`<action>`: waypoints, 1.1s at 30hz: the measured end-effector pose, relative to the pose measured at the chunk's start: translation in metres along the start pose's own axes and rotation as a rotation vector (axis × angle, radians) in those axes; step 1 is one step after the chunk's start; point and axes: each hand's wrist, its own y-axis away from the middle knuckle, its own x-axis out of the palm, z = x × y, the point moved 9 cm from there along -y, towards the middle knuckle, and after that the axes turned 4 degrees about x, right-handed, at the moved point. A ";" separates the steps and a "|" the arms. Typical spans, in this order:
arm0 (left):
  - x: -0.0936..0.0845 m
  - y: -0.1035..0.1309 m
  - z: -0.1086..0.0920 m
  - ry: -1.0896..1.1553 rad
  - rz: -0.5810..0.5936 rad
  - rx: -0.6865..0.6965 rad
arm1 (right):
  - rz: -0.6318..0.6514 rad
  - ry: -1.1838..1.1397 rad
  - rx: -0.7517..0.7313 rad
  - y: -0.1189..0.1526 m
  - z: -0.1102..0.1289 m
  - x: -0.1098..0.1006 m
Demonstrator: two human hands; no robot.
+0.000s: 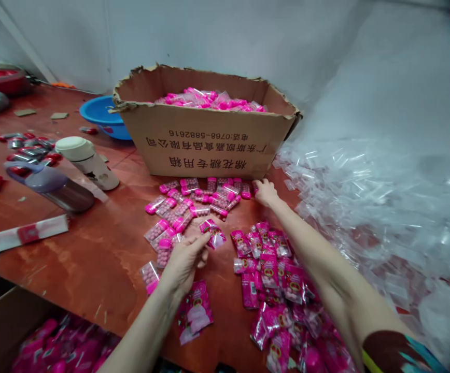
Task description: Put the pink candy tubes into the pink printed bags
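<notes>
My left hand (188, 259) pinches the edge of a small pink printed packet (216, 235) above the red-brown table. My right hand (266, 192) is at the right end of a group of pink-capped candy bottles (221, 197), near the foot of the cardboard box; its fingers are bent around a bottle that shows only in part. More bottles lie left of and beyond my left hand. Below that hand lie flat pink packets (198, 311). A pile of filled pink packets (269, 269) spreads beneath my right forearm.
The open cardboard box (209, 140) holds more bottles. Clear plastic sleeves (357, 207) heap up at the right. A blue basin (104, 116), a white cup (88, 163), a dark bottle (59, 191) and red-capped items (34, 150) stand or lie left. Another box (11, 321) sits lower left.
</notes>
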 end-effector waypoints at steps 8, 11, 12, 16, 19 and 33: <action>-0.029 0.029 0.032 0.145 -0.098 -0.090 | 0.168 0.290 -0.182 0.029 0.007 0.034; -0.020 0.031 0.040 0.246 -0.082 -0.116 | 0.202 0.339 -0.265 0.047 0.011 0.029; -0.016 0.032 0.042 0.285 -0.087 -0.132 | 0.197 0.346 -0.292 0.053 0.013 0.025; -0.003 0.037 0.051 0.430 -0.112 -0.181 | 0.071 0.031 -0.348 0.086 0.032 -0.005; -0.002 0.039 0.054 0.515 -0.141 -0.171 | 0.051 -0.633 -0.292 0.129 0.044 -0.027; 0.006 0.052 0.047 0.470 -0.143 -0.079 | 0.341 -1.502 0.026 0.258 0.089 0.048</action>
